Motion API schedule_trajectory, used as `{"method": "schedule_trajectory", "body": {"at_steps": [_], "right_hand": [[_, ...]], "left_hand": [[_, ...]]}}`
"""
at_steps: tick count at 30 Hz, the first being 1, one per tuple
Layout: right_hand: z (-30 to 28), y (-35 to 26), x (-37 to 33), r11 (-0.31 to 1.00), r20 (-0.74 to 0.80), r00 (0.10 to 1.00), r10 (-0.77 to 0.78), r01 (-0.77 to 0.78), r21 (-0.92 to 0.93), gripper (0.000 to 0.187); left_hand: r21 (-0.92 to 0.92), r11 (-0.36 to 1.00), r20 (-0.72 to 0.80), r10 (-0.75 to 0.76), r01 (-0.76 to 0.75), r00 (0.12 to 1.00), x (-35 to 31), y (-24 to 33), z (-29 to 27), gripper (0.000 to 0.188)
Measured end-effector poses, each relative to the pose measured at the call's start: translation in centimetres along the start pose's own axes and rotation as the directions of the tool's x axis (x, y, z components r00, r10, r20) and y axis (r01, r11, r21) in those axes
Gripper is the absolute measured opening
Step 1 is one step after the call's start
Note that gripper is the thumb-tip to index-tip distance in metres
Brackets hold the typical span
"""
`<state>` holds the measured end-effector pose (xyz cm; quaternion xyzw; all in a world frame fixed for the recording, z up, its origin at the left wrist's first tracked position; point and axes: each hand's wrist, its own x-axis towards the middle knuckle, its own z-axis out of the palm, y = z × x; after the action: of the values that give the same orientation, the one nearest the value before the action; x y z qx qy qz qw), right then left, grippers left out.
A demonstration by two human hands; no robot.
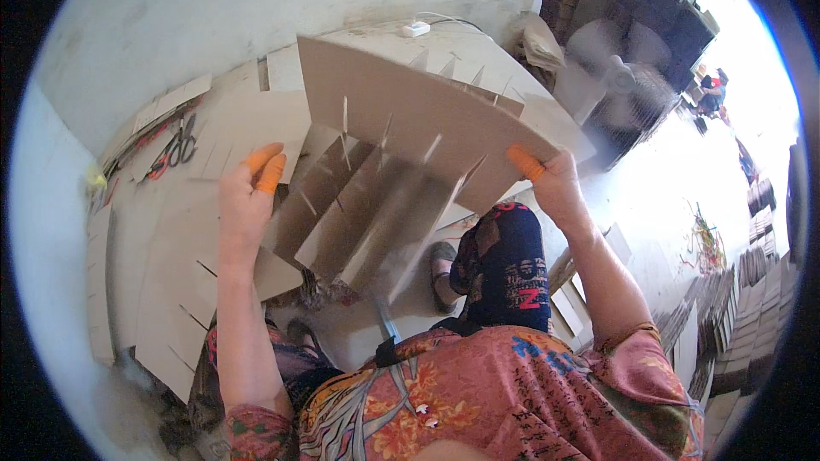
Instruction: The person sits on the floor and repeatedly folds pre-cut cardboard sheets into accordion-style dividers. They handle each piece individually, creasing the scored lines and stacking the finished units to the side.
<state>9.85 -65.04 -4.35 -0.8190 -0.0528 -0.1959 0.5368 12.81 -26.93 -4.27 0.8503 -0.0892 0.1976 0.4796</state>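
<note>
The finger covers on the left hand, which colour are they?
The finger covers on the left hand are orange, in the head view.

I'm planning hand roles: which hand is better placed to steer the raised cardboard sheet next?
Right, probably. The right hand holds the cardboard sheet near its right end, while the left hand is off to the left, with a visible gap between it and the sheet.

The scene is viewed from head height, steeply downward and close, through a fisheye lens; the worktop (pixel 468 46) is faced from its near edge, toward the wall (pixel 256 8) beyond.
</note>
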Motion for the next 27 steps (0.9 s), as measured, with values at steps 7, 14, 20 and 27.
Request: {"method": "schedule_trajectory", "body": {"at_steps": [7, 14, 20, 27], "right_hand": [[0.1, -0.7, 0.2, 0.992, 0.132, 0.989, -0.062, 0.075, -0.097, 0.014], [1.9, 3.8, -0.8, 0.967, 0.185, 0.969, -0.162, 0.194, -0.167, 0.011], [1.4, 3.1, -0.3, 0.949, 0.095, 0.964, -0.250, 0.263, -0.171, 0.011], [2.0, 4.7, -1.8, 0.975, 0.148, 0.984, -0.099, 0.125, -0.183, 0.015]], "left_hand": [[0.153, 0.980, 0.158, -0.148, 0.124, 0.976, -0.6, 0.8, 0.3, 0.032], [0.207, 0.971, 0.191, -0.160, 0.120, 0.968, -0.4, 0.9, 1.4, 0.028], [0.271, 0.962, 0.210, -0.087, 0.027, 0.974, -0.4, 0.3, 1.6, 0.021], [0.263, 0.964, 0.092, -0.069, 0.043, 0.993, 0.2, 2.5, 3.4, 0.018]]}}
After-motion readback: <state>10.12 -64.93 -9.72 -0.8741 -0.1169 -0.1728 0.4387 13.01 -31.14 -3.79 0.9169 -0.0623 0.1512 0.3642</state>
